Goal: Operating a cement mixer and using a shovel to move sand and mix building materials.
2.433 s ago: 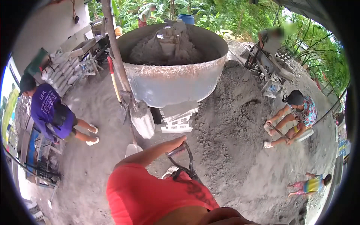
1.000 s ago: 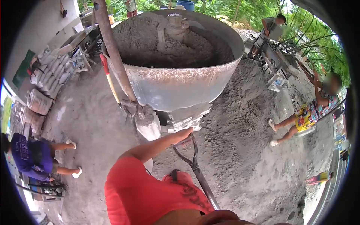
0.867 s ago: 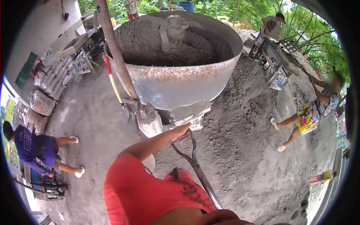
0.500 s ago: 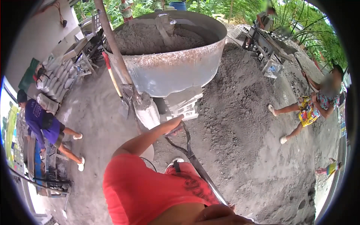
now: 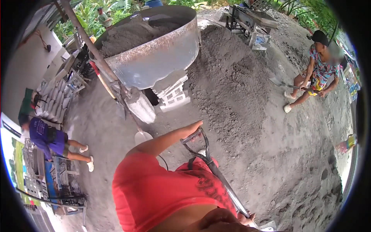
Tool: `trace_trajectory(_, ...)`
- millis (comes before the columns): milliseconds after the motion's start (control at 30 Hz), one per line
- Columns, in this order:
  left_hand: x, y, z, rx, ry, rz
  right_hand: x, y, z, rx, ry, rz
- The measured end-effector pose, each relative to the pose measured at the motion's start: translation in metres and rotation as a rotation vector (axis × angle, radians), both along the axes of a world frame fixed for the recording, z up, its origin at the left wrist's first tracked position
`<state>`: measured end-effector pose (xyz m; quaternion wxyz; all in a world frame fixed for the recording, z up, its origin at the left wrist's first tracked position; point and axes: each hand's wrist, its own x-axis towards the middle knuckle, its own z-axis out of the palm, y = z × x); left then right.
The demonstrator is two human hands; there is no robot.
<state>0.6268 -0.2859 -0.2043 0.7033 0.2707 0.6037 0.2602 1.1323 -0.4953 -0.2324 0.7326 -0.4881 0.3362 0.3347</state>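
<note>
Beyond the left hand's fingers (image 5: 195, 126) stands the big mixer drum (image 5: 154, 58), beside a heap of sand (image 5: 232, 85). Those fingers wrap the shovel's (image 5: 216, 174) D-handle; the right hand (image 5: 243, 218) closes on its shaft, lower down.

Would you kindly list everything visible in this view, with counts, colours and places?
Mixer drum: one, grey and rusty, full of grey mix, top centre.
Sand pile: one, grey, right of the drum.
Concrete blocks: a few, pale grey, under the drum.
Stacked sacks: several, white, far left.
Person in purple: one, bent over, left.
Person in patterned clothes: one, with a tool, upper right.
Person in green: one, behind the drum.
Shovel: one, dark D-grip handle and shaft, centre.
Left hand: on the shovel's D-grip.
Right hand: low on the shaft, bottom edge, partly hidden.
Red shirt: wearer's own, bottom centre.
</note>
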Motion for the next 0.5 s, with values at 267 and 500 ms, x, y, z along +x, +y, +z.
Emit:
trace_trajectory(267, 0.078, 0.078, 0.053, -0.028, 0.171, 0.036, 0.015, 0.007, 0.003, 0.324, 0.160, -0.251)
trace_trajectory(500, 0.212, 0.162, 0.009, -0.153, 0.237, -0.038, 0.101, 0.021, 0.013, 0.425, 0.116, -0.384)
